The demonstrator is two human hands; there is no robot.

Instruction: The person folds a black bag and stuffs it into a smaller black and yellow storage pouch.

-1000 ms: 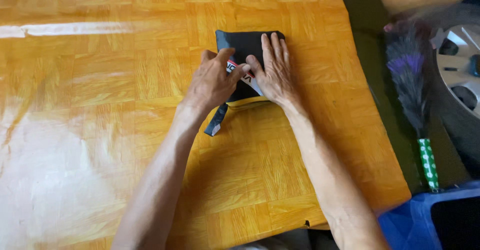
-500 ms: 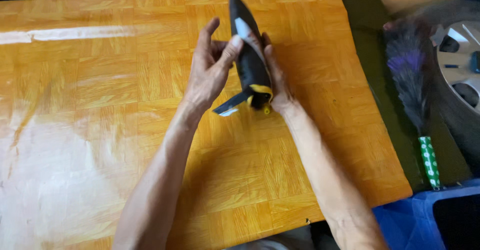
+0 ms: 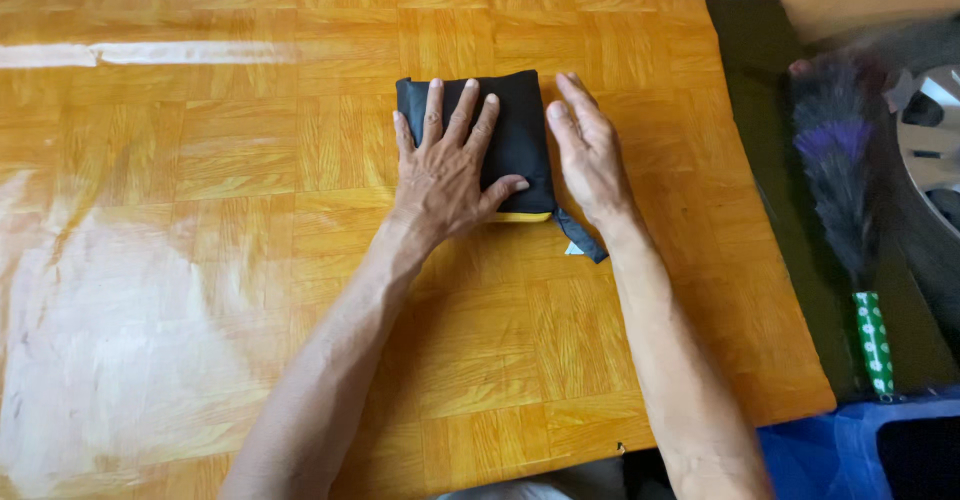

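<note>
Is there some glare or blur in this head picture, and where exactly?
Head view: strong glare whitens the wooden table at lower left and in a strip at upper left; the feather duster at the right edge looks smeared; the hands and the folded black cloth are sharp.

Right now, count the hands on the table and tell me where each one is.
2. The left hand lies flat, fingers spread, on the folded black cloth. The right hand rests open beside the cloth's right edge, on the wooden table.
</note>
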